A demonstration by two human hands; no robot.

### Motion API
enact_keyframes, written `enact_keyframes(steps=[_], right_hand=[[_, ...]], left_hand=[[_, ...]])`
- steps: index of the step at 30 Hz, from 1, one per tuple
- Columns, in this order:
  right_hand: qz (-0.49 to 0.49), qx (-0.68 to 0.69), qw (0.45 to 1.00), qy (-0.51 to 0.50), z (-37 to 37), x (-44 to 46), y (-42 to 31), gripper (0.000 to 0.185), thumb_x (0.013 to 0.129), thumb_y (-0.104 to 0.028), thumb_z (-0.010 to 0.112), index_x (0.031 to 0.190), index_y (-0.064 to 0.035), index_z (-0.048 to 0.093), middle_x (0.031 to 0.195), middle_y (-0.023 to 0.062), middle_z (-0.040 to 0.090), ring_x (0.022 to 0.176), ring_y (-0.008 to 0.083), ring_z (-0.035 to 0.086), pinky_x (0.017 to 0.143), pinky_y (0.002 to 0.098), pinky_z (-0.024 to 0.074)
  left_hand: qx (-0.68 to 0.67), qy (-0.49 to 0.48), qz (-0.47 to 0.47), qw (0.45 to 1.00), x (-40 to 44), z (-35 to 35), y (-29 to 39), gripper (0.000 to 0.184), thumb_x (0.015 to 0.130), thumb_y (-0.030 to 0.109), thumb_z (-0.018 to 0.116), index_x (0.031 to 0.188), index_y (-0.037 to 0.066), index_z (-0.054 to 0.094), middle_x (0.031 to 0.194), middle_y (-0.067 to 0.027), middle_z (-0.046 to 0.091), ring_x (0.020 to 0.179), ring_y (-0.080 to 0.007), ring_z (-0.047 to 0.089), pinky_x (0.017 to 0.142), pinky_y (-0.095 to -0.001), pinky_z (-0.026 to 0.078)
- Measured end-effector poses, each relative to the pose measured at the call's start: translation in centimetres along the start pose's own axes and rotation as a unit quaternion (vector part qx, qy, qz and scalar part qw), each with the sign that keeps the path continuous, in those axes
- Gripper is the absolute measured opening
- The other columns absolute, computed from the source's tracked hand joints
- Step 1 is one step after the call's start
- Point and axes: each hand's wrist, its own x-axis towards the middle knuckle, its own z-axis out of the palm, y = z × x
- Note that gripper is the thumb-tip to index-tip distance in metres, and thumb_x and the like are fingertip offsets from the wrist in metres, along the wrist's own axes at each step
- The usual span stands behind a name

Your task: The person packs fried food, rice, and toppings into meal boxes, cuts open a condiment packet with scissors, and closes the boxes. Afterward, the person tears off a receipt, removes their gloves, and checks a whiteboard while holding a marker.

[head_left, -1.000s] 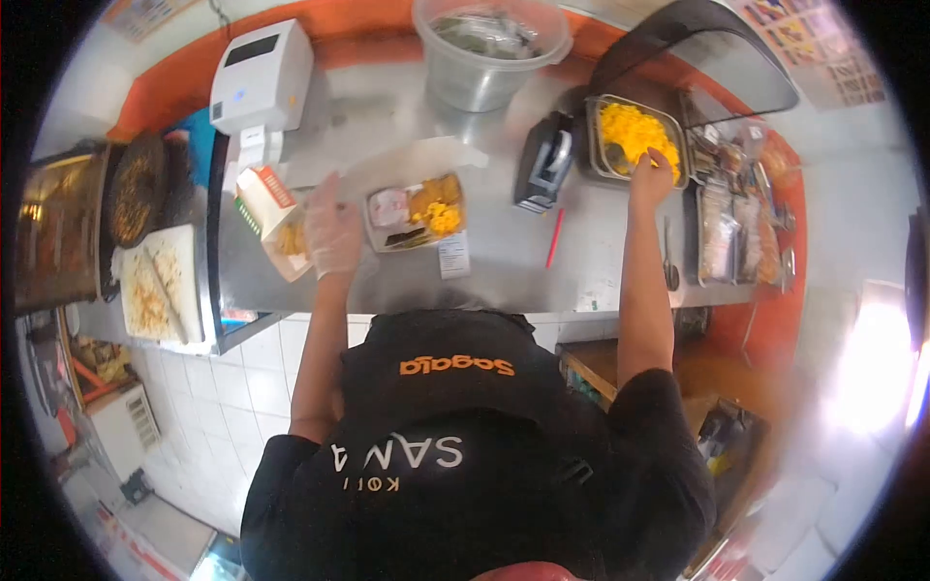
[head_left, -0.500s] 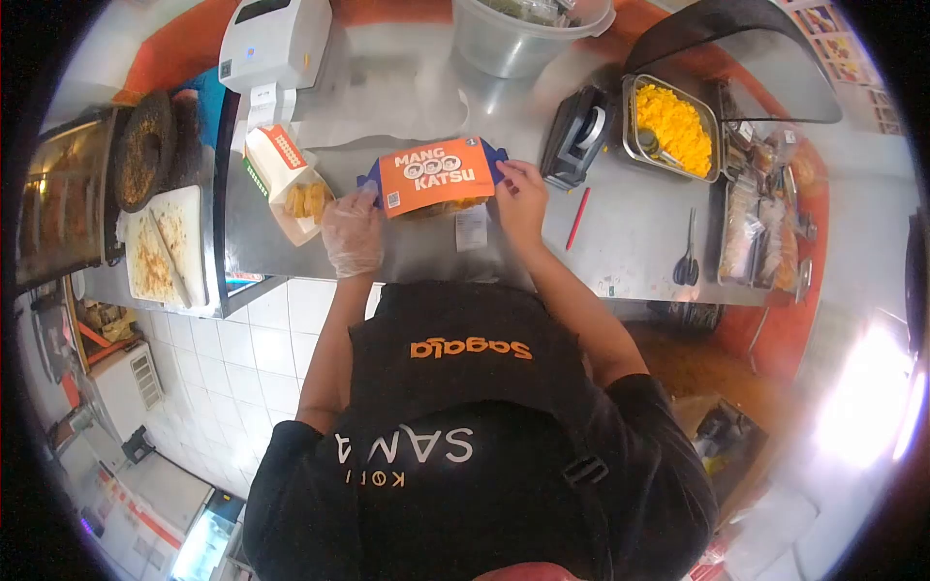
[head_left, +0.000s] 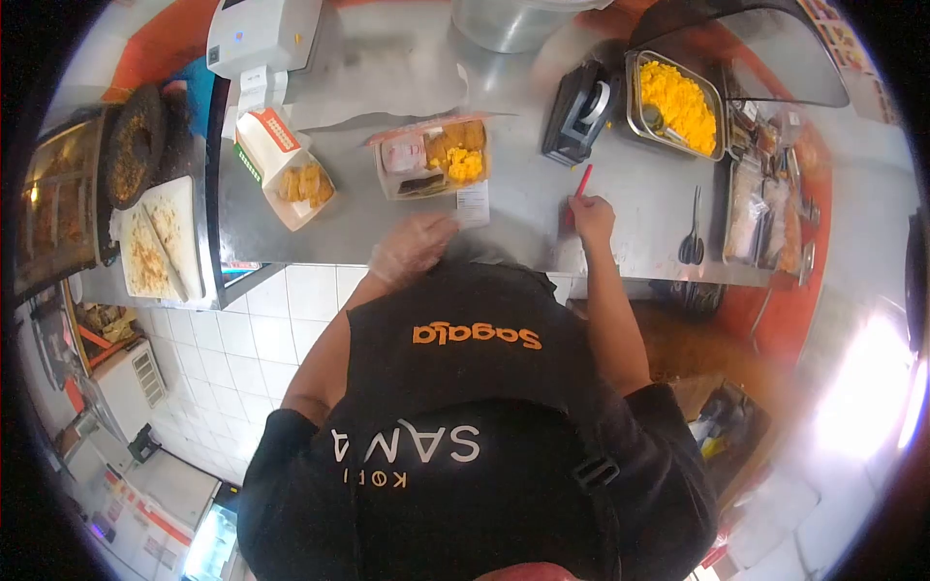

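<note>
My right hand is closed on a red pen, just above the steel counter. My left hand, in a clear plastic glove, is near the counter's front edge, its fingertips close to a printed receipt. Blur leaves its grip unclear. Behind the receipt stands an open food box with its lid raised at the back. Inside it are a white wrapped bundle, fried pieces, scrambled egg and a dark packet.
Left of the box lies an open carton with fried food, below a label printer. A tape dispenser, a metal tray of scrambled egg, scissors and packaged goods occupy the right side. A knife rests on a cutting board.
Both hands have let go of the box's orange lid, which has sprung open and exposed the food. My right hand has moved right and taken the red pen; my left has come inward towards the receipt.
</note>
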Motion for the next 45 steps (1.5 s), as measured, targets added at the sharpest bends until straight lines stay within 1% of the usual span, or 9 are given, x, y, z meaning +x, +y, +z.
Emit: enact_keyframes(steps=[2,6,8,11,16,18,27,34,45], right_hand=[[-0.051,0.037,0.991,-0.115,-0.1,0.4,0.0,0.043,0.074,-0.040,0.074,0.080,0.0021,0.068,0.072,0.0146,0.068,0.063,0.0233,0.065,0.062,0.0384,0.0508],[-0.121,0.015,0.983,-0.134,-0.1,-2.9,-2.5,0.032,0.078,-0.028,0.071,0.087,0.0027,0.066,0.072,0.0112,0.068,0.063,0.0182,0.065,0.059,0.0331,0.0504],[-0.061,0.307,0.926,-0.209,0.6,-6.3,-4.8,0.019,0.079,-0.014,0.068,0.093,-0.0013,0.068,0.071,0.0053,0.068,0.065,0.0184,0.065,0.064,0.0309,0.0506],[-0.126,0.474,0.841,-0.227,4.0,-9.6,-6.0,0.011,0.084,-0.005,0.064,0.094,-0.0008,0.066,0.078,0.0029,0.067,0.072,0.0112,0.061,0.066,0.0257,0.0483],[-0.147,0.406,0.880,-0.200,6.8,-11.7,-6.0,0.010,0.085,-0.008,0.066,0.092,-0.0025,0.069,0.081,0.0029,0.065,0.079,0.0113,0.060,0.071,0.0265,0.0485],[-0.259,0.324,0.903,-0.107,6.5,-12.0,-6.3,0.010,0.081,-0.009,0.069,0.090,-0.0045,0.071,0.076,0.0049,0.064,0.076,0.0149,0.060,0.070,0.0281,0.0486],[-0.342,0.272,0.899,-0.034,6.6,-12.2,-6.6,0.012,0.075,-0.011,0.070,0.087,-0.0091,0.073,0.072,0.0090,0.065,0.071,0.0224,0.058,0.067,0.0332,0.0487],[-0.318,0.261,0.910,-0.058,5.9,-12.5,-6.6,0.011,0.074,-0.010,0.070,0.084,-0.0076,0.073,0.071,0.0081,0.066,0.070,0.0224,0.058,0.069,0.0328,0.0487],[-0.285,0.277,0.915,-0.071,5.6,-12.5,-5.7,0.010,0.072,-0.007,0.070,0.082,-0.0055,0.073,0.078,0.0085,0.070,0.074,0.0229,0.059,0.071,0.0325,0.0495]], left_hand=[[-0.031,-0.084,0.003,0.996,1.5,1.9,-0.6,0.033,0.084,0.008,0.057,0.117,0.011,0.058,0.107,-0.0137,0.063,0.091,-0.0381,0.061,0.084,-0.0470,0.050],[0.043,-0.069,-0.014,0.997,2.8,4.8,-2.7,0.032,0.087,0.016,0.060,0.118,0.007,0.056,0.116,-0.0154,0.059,0.103,-0.0371,0.059,0.089,-0.0461,0.049],[0.067,-0.090,-0.020,0.993,2.9,5.4,-3.5,0.033,0.087,0.018,0.061,0.117,0.005,0.056,0.122,-0.0174,0.058,0.108,-0.0376,0.057,0.090,-0.0462,0.048],[0.093,-0.102,-0.038,0.990,2.6,5.7,-3.9,0.043,0.087,0.027,0.063,0.124,0.006,0.054,0.129,-0.0168,0.055,0.114,-0.0372,0.055,0.097,-0.0460,0.044],[0.078,-0.040,-0.032,0.996,2.1,5.1,-3.6,0.069,0.081,0.030,0.070,0.141,0.008,0.043,0.137,-0.0192,0.050,0.124,-0.0379,0.049,0.103,-0.0446,0.040],[0.080,-0.043,-0.026,0.996,2.1,4.9,-3.7,0.070,0.081,0.030,0.071,0.141,0.008,0.043,0.137,-0.0193,0.050,0.124,-0.0378,0.048,0.104,-0.0445,0.040],[0.083,-0.037,-0.018,0.996,1.9,5.0,-3.8,0.072,0.081,0.033,0.071,0.142,0.009,0.042,0.138,-0.0181,0.049,0.124,-0.0381,0.048,0.103,-0.0449,0.040],[0.050,-0.064,-0.030,0.996,2.0,5.2,-4.4,0.074,0.084,0.036,0.069,0.147,0.014,0.037,0.146,-0.0180,0.042,0.133,-0.0393,0.039,0.111,-0.0460,0.032],[0.069,-0.045,-0.026,0.996,1.9,5.1,-4.0,0.073,0.082,0.032,0.070,0.145,0.011,0.040,0.144,-0.0163,0.045,0.130,-0.0372,0.044,0.108,-0.0443,0.036]])
